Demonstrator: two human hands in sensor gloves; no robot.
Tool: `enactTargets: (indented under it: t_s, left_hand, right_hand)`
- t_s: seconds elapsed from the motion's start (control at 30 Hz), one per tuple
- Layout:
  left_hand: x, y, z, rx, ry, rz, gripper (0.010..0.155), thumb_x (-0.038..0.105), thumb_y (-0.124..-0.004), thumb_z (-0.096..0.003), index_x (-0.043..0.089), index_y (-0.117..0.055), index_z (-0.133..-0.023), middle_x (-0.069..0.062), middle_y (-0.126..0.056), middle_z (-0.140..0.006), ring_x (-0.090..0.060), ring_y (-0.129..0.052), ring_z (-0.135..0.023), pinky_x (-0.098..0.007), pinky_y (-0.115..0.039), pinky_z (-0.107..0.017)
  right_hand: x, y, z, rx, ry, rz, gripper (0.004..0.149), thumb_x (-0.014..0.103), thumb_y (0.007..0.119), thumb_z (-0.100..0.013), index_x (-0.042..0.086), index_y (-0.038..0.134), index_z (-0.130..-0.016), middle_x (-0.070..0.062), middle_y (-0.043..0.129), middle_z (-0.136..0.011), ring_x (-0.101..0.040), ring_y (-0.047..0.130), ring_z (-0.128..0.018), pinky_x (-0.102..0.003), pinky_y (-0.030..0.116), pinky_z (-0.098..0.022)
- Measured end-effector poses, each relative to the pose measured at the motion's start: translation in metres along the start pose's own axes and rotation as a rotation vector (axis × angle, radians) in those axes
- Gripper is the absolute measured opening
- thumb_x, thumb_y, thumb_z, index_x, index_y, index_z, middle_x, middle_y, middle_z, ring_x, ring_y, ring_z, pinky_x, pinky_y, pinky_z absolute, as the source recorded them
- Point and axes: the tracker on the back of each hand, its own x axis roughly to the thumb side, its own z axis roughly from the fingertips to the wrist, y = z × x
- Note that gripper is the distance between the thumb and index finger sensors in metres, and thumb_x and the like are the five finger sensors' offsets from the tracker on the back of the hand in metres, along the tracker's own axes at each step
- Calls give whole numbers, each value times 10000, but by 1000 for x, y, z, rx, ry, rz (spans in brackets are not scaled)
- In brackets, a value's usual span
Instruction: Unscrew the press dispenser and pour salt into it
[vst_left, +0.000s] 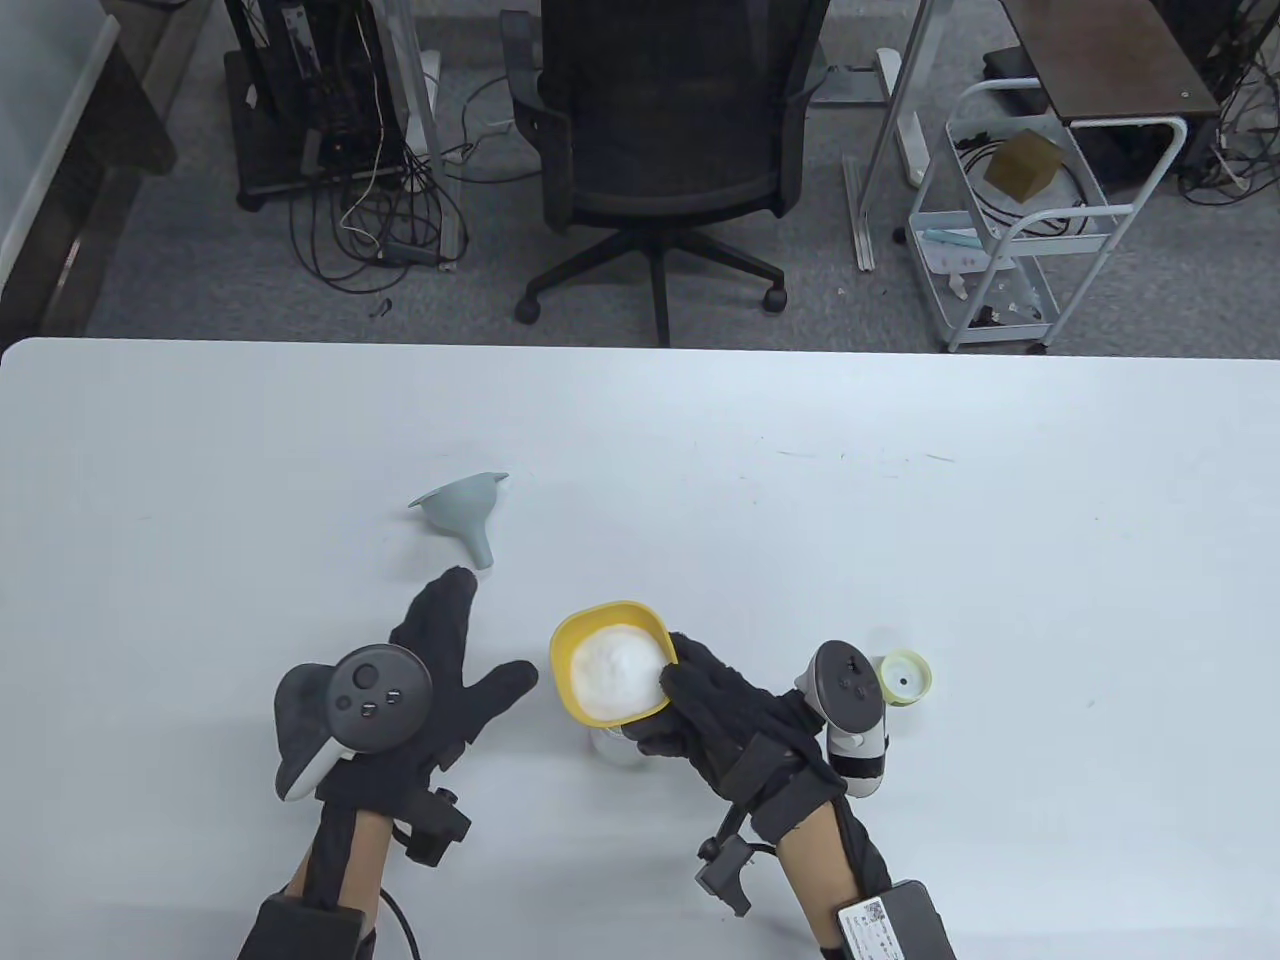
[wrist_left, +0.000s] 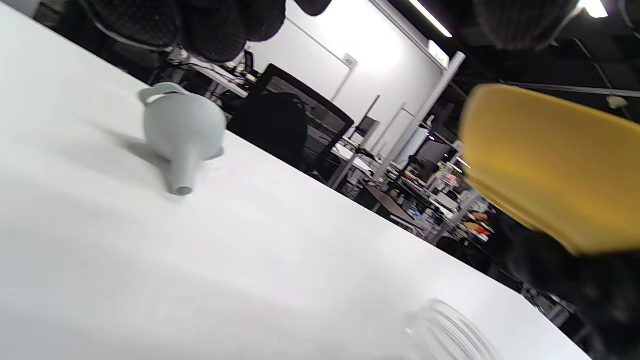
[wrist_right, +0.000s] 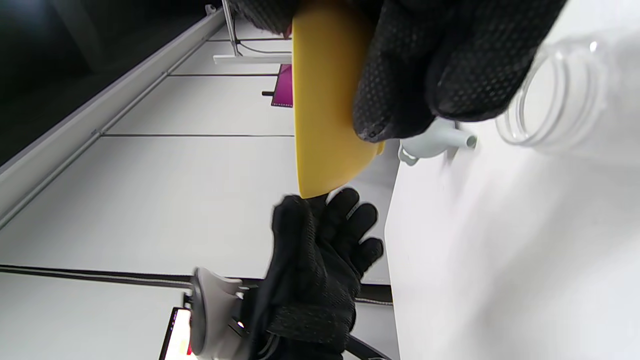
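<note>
My right hand (vst_left: 700, 700) grips the rim of a yellow bowl (vst_left: 600, 625) filled with white salt (vst_left: 615, 668) and holds it above the table. The bowl also shows in the left wrist view (wrist_left: 550, 165) and the right wrist view (wrist_right: 325, 100). Under the bowl stands the clear, open dispenser jar (vst_left: 615, 748), mostly hidden; its threaded mouth shows in the right wrist view (wrist_right: 555, 95) and the left wrist view (wrist_left: 450, 335). The pale yellow-green dispenser cap (vst_left: 905, 678) lies on the table right of my right hand. My left hand (vst_left: 440, 660) is open and empty, fingers spread, left of the bowl.
A grey-blue funnel (vst_left: 465, 510) lies on its side just beyond my left fingertips; it also shows in the left wrist view (wrist_left: 182, 135). The white table (vst_left: 900, 500) stretches far and right. An office chair (vst_left: 665, 130) and a cart (vst_left: 1010, 230) stand behind the table.
</note>
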Motion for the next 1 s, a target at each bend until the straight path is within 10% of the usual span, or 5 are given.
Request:
enactTargets:
  t_s: [0.53,1.0]
  left_hand:
    - [-92,7,-133,-82,721,45,1387,862,-609,-465,-262,-233,-1183,-538,-501,-1137,-662,-708,-947,-718,-662,-649]
    - [-79,-38,-203,-190,856,-131,1454,857,-657,-414,-297,-195,-1167,-597,-517,-1109,-649,-786,-899,-702,-718,-612]
  right_hand:
    - [14,-32,11,-113,-50,-15,675,211,525,-693,-295,316,-1088,-545,591,-944,-474,856,-739,-612,761,-560]
    - [10,-36,9,-140,-26,-28,675,214,529,-696,-292,316,-1087,-546,584,-946,-478,852,-738,-614,758,-559]
